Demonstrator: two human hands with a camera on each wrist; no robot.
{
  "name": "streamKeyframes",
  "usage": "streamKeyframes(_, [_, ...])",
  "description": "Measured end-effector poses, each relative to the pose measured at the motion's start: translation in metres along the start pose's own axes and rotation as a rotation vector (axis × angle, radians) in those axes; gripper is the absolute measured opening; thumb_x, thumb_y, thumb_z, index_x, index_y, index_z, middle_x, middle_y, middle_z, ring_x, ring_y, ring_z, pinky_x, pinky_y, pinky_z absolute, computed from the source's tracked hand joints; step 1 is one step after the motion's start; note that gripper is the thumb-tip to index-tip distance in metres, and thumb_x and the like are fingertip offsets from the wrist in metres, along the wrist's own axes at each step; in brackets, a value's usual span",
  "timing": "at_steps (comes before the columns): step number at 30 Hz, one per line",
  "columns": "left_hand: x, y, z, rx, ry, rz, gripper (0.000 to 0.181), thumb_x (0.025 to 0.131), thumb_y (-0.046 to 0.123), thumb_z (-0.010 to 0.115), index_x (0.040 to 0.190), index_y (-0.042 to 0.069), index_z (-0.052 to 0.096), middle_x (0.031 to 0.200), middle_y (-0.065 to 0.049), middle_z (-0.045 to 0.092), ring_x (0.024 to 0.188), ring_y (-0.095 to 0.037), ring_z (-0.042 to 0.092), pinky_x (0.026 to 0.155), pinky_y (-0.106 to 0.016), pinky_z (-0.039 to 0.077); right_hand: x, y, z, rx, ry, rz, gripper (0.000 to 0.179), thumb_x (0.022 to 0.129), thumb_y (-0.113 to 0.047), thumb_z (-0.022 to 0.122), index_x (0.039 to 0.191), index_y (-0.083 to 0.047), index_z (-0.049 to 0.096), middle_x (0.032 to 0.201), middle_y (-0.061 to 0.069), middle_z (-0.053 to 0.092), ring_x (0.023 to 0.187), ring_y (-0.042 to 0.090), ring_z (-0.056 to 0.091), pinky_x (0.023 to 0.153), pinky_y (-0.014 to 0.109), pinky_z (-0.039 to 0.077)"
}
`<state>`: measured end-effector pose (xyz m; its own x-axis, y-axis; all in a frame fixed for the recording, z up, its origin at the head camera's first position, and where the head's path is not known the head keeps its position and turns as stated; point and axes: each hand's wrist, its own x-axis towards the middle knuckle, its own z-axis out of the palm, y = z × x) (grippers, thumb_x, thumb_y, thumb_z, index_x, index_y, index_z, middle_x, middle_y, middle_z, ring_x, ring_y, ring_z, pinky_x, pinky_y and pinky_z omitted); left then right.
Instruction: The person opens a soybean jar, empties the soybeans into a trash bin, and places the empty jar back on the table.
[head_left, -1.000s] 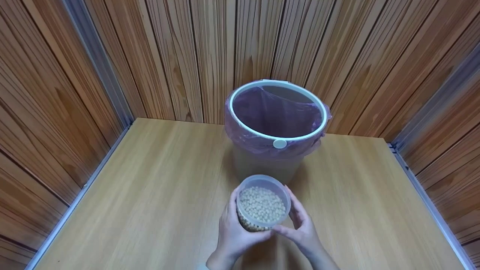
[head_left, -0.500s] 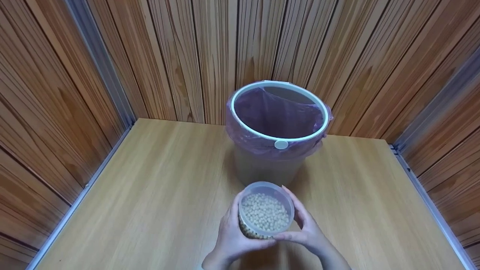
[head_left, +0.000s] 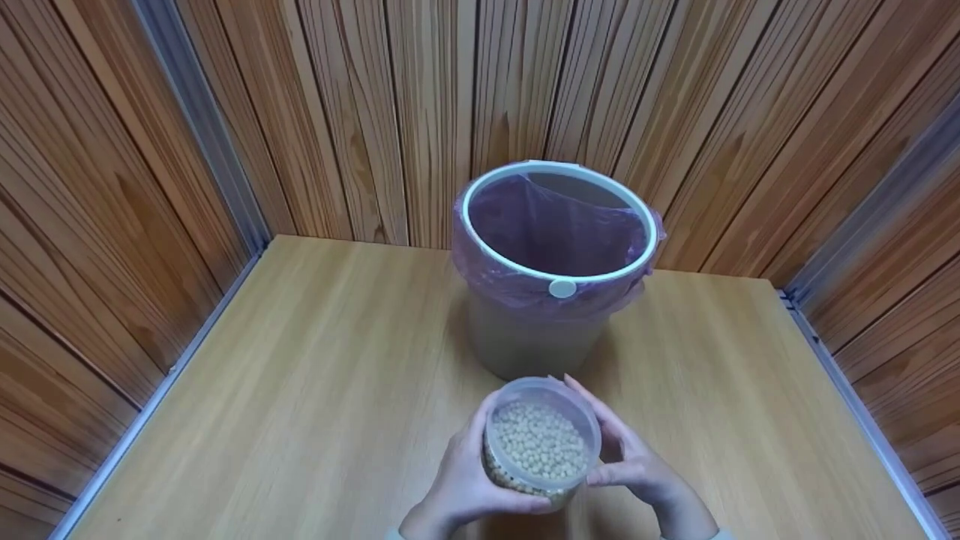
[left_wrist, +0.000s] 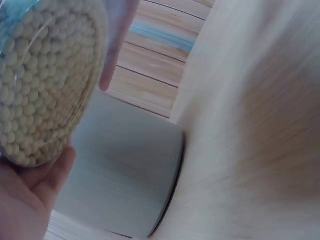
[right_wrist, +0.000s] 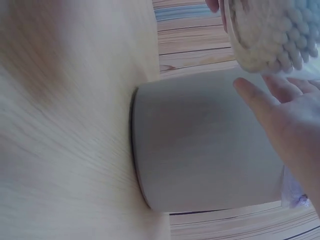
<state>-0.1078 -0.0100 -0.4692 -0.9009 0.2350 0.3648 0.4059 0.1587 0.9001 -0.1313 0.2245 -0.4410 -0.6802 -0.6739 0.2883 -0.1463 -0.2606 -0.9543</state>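
Observation:
A round clear plastic tub (head_left: 541, 450) full of pale, pea-like balls is held above the table, near its front. My left hand (head_left: 476, 472) grips the tub's left side, its thumb across the front. My right hand (head_left: 626, 454) holds the right side, with fingers at the far rim and thumb at the near right. In the left wrist view, the balls (left_wrist: 47, 75) show through the tub wall. The right wrist view shows the right fingers (right_wrist: 255, 95) close under the tub. A bin (head_left: 536, 341) stands just beyond, lined with a purple bag (head_left: 555, 225).
The bin's white ring (head_left: 525, 270) holds the bag folded over its top. Wooden table (head_left: 322, 390) surrounds the bin and hands. Wood-panelled walls (head_left: 360, 120) rise at the back and sides, with metal strips (head_left: 217, 127) at the corners.
Both hands have drawn the tub toward me and slightly right, away from the bin. My right thumb has slid from the tub's front toward its right side. The bin has stayed put.

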Motion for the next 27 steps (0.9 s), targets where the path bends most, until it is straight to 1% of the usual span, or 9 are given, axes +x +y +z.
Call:
streamKeyframes(5, [-0.006,-0.002,0.016,0.074,0.209,-0.028,0.117,0.046,0.052,0.087,0.143,0.025,0.026,0.132,0.004,0.050,0.114,-0.014,0.052,0.095,-0.038,0.044,0.000,0.009,0.011,-0.073,0.167,-0.145,0.082,0.080,0.005,0.060,0.145,0.006,0.010,0.152,0.016,0.021,0.139,0.019,0.024,0.109,0.025,0.025])
streamKeyframes(7, [-0.008,-0.004,0.022,0.127,0.284,-0.040,0.117,0.047,0.055,0.086,0.143,0.021,0.028,0.132,0.002,0.050,0.114,-0.014,0.052,0.095,-0.039,0.044,0.000,0.012,0.019,-0.161,0.262,-0.152,0.080,0.078,0.009,0.061,0.144,0.008,0.016,0.150,0.018,0.026,0.137,0.016,0.029,0.108,0.022,0.027])
streamKeyframes(10, [-0.010,-0.006,0.027,0.236,0.358,-0.058,0.116,0.049,0.061,0.081,0.142,0.016,0.029,0.132,0.001,0.049,0.114,-0.014,0.051,0.093,-0.040,0.045,0.002,0.015,0.033,-0.354,0.424,-0.068,0.086,0.074,0.006,0.070,0.145,0.001,0.022,0.148,0.017,0.030,0.134,0.012,0.033,0.104,0.018,0.029])
streamKeyframes(13, [-0.010,-0.008,0.031,0.353,0.383,-0.040,0.116,0.052,0.066,0.077,0.142,0.010,0.029,0.132,-0.002,0.048,0.116,-0.016,0.049,0.092,-0.043,0.046,0.005,0.015,0.047,-0.545,0.557,0.094,0.099,0.069,-0.009,0.080,0.148,-0.013,0.021,0.150,0.012,0.030,0.134,0.016,0.032,0.108,0.030,0.027])
streamKeyframes(15, [-0.011,-0.008,0.033,0.403,0.378,-0.022,0.117,0.053,0.067,0.076,0.141,0.006,0.029,0.132,-0.004,0.048,0.117,-0.018,0.049,0.091,-0.044,0.045,0.007,0.014,0.053,-0.596,0.609,0.184,0.106,0.065,-0.018,0.084,0.148,-0.020,0.019,0.151,0.008,0.028,0.135,0.022,0.030,0.109,0.043,0.025])
streamKeyframes(17, [-0.011,-0.008,0.035,0.434,0.371,-0.004,0.118,0.054,0.068,0.075,0.141,0.004,0.029,0.132,-0.005,0.047,0.117,-0.020,0.048,0.091,-0.045,0.045,0.008,0.014,0.056,-0.615,0.634,0.227,0.110,0.061,-0.021,0.086,0.148,-0.023,0.019,0.151,0.008,0.027,0.134,0.027,0.028,0.106,0.056,0.021])
streamKeyframes(19, [-0.012,-0.008,0.036,0.434,0.369,0.004,0.118,0.053,0.068,0.075,0.141,0.004,0.029,0.132,-0.005,0.048,0.117,-0.019,0.048,0.091,-0.045,0.045,0.009,0.014,0.057,-0.625,0.646,0.230,0.110,0.060,-0.022,0.087,0.147,-0.024,0.020,0.150,0.008,0.028,0.133,0.029,0.030,0.104,0.059,0.022])
streamKeyframes(22, [-0.012,-0.008,0.035,0.419,0.370,0.014,0.117,0.053,0.067,0.076,0.141,0.006,0.029,0.130,-0.005,0.049,0.115,-0.018,0.049,0.090,-0.044,0.045,0.009,0.014,0.057,-0.650,0.660,0.219,0.107,0.059,-0.024,0.087,0.145,-0.027,0.025,0.147,0.002,0.035,0.129,0.025,0.036,0.103,0.054,0.027])
streamKeyframes(27, [-0.012,-0.005,0.034,0.328,0.334,-0.033,0.113,0.053,0.064,0.078,0.142,0.013,0.029,0.129,0.000,0.050,0.112,-0.015,0.051,0.086,-0.043,0.046,0.008,0.012,0.052,-0.664,0.629,0.119,0.095,0.061,-0.022,0.085,0.141,-0.022,0.034,0.139,-0.001,0.046,0.122,0.020,0.045,0.100,0.037,0.034])
